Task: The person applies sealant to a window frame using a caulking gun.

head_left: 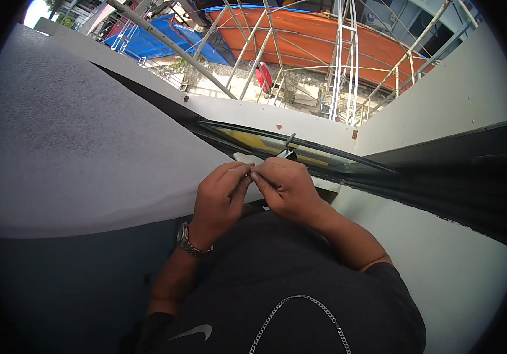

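My left hand (223, 192) and my right hand (289, 187) meet in front of my chest, fingertips pinched together. Whatever lies between the fingertips is too small to make out. Just beyond them a whitish flap (246, 158) shows partly, its lower part hidden by my fingers. Behind my right hand stands a dark and silver piece with a bent metal handle (290, 140), at the dark window frame (324, 150). A metal watch (186, 237) is on my left wrist.
A broad, rough light-grey surface (82, 141) lies to the left, a pale panel (442, 259) to the right. Past the white ledge (318, 124), scaffolding poles (177, 50) rise over a lower yard. A person in red (263, 76) is down there near an orange tarp (306, 38).
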Available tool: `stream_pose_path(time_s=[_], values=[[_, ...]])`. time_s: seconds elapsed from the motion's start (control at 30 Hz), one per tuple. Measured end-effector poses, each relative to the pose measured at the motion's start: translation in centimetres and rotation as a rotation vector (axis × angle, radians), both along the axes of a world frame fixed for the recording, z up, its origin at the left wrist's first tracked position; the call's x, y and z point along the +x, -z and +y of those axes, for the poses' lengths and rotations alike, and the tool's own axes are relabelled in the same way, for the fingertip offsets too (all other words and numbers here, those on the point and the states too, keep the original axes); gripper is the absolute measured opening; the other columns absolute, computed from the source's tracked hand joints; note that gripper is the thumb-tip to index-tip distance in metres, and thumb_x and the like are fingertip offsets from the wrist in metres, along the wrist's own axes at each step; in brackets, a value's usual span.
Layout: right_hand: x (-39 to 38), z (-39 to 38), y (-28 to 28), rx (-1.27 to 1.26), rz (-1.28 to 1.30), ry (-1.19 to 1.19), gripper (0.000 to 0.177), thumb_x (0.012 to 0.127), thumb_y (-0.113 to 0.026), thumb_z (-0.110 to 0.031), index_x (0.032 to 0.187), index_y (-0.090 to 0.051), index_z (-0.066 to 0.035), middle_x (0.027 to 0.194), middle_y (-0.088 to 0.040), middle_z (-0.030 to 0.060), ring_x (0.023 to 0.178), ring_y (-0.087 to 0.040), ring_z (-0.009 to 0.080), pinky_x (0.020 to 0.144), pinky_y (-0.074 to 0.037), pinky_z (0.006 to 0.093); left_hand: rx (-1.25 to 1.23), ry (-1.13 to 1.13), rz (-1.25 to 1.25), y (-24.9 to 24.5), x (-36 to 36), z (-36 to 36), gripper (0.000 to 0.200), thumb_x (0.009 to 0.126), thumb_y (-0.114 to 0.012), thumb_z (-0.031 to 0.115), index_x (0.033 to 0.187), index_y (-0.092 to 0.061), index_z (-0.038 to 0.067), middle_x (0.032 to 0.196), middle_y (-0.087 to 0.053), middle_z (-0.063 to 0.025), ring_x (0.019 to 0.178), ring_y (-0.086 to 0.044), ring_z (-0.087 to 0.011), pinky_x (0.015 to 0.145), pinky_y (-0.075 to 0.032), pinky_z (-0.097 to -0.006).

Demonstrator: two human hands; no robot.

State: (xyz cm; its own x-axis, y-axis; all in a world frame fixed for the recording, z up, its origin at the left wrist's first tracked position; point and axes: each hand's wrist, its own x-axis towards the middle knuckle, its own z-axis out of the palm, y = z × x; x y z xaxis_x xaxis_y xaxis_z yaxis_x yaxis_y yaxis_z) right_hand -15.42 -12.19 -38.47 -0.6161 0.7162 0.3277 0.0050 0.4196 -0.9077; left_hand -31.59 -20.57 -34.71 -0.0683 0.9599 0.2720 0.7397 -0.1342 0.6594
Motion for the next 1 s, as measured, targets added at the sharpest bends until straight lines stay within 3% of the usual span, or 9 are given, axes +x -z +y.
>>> stream_pose_path(time_s=[0.13, 0.2, 0.37, 0.53, 0.67, 0.77, 0.87, 0.9, 1.0], values=[[-0.9, -0.9, 0.8, -0.065, -0.005, -0.15, 0.009, 0.091, -0.065, -0.009, 0.089, -0.067, -0.001, 0.08, -0.062, 0.0153, 0.079, -0.063, 0.036, 0.071, -0.05, 0.0433, -0.145, -0.012, -0.082, -0.9, -1.0, -1.5, 0.015, 0.087, -0.073, -0.001, 0.101, -0.07, -0.002, 0.098, -0.071, -0.0161, 0.082, -0.07, -0.0291, 0.07, -0.056, -0.0362], [-1.0, -0.4, 1.3, -0.088, -0.058, -0.229, 0.009, 0.091, -0.066, -0.011, 0.091, -0.068, -0.002, 0.083, -0.064, 0.0155, 0.081, -0.064, 0.036, 0.073, -0.05, 0.0441, -0.141, 0.032, 0.157, -0.5, -1.6, -2.0, 0.016, 0.081, -0.072, -0.004, 0.096, -0.067, -0.002, 0.091, -0.069, -0.0148, 0.081, -0.068, -0.0333, 0.07, -0.054, -0.0404], [-0.7, 0.1, 1.3, -0.03, -0.28, -0.38, 0.013, 0.09, -0.067, -0.015, 0.095, -0.069, -0.003, 0.09, -0.068, 0.0161, 0.086, -0.066, 0.0366, 0.076, -0.051, 0.0471, -0.272, 0.085, 0.108, -0.2, -2.3, -2.8, 0.014, 0.079, -0.073, -0.004, 0.092, -0.066, -0.002, 0.086, -0.068, -0.0146, 0.077, -0.067, -0.0331, 0.066, -0.052, -0.0394], [-1.4, -0.5, 1.8, -0.217, -0.068, -0.344, 0.01, 0.085, -0.072, -0.009, 0.091, -0.069, -0.003, 0.089, -0.069, 0.0152, 0.084, -0.067, 0.0366, 0.074, -0.052, 0.0451, -0.364, 0.161, 0.066, -0.5, -3.0, -3.1, 0.013, 0.079, -0.072, -0.005, 0.09, -0.067, -0.002, 0.083, -0.068, -0.0149, 0.074, -0.068, -0.0326, 0.064, -0.052, -0.0387], [-2.0, -1.5, 2.9, -0.15, 0.005, -0.243, 0.01, 0.081, -0.073, -0.004, 0.09, -0.07, -0.002, 0.084, -0.069, 0.0156, 0.081, -0.068, 0.036, 0.07, -0.053, 0.043, -0.307, 0.056, 0.132, -0.5, -3.2, -2.7, 0.01, 0.082, -0.074, -0.003, 0.09, -0.068, -0.002, 0.081, -0.069, -0.0141, 0.071, -0.068, -0.0304, 0.062, -0.051, -0.0365], [-1.9, -1.0, 2.2, -0.184, 0.084, -0.189, 0.009, 0.083, -0.074, -0.005, 0.092, -0.072, -0.002, 0.082, -0.07, 0.0143, 0.075, -0.069, 0.0316, 0.066, -0.052, 0.0397, -0.279, 0.004, 0.1, -1.3, -2.9, -2.3, 0.009, 0.084, -0.075, -0.001, 0.091, -0.069, -0.002, 0.082, -0.069, -0.013, 0.071, -0.069, -0.0269, 0.063, -0.052, -0.0341], [-1.4, -0.5, 1.6, -0.361, 0.225, -0.184, 0.008, 0.089, -0.074, -0.007, 0.095, -0.074, -0.002, 0.086, -0.073, 0.0102, 0.073, -0.067, 0.0198, 0.064, -0.05, 0.0312, -0.195, -0.038, -0.043, -1.7, -2.3, -2.1, 0.01, 0.086, -0.075, 0.0, 0.095, -0.07, -0.001, 0.086, -0.071, -0.0122, 0.074, -0.07, -0.0238, 0.067, -0.054, -0.0322], [-1.4, -0.7, 1.4, -0.361, 0.226, -0.188, 0.008, 0.089, -0.074, -0.007, 0.095, -0.074, -0.002, 0.086, -0.073, 0.0102, 0.073, -0.067, 0.0198, 0.064, -0.05, 0.0312, -0.118, -0.066, -0.157, -1.8, -2.0, -2.0, 0.012, 0.087, -0.075, -0.001, 0.097, -0.071, -0.001, 0.089, -0.071, -0.0119, 0.076, -0.07, -0.0229, 0.07, -0.055, -0.0318], [-1.3, -1.5, 0.7, -0.474, 0.257, -0.118, 0.008, 0.088, -0.074, -0.006, 0.095, -0.074, -0.001, 0.086, -0.073, 0.0106, 0.074, -0.068, 0.0199, 0.065, -0.051, 0.0301, -0.06, -0.08, -0.103, -2.1, -1.2, -2.0, 0.015, 0.087, -0.073, -0.003, 0.102, -0.07, -0.001, 0.093, -0.071, -0.0122, 0.079, -0.07, -0.0228, 0.074, -0.056, -0.0313]])
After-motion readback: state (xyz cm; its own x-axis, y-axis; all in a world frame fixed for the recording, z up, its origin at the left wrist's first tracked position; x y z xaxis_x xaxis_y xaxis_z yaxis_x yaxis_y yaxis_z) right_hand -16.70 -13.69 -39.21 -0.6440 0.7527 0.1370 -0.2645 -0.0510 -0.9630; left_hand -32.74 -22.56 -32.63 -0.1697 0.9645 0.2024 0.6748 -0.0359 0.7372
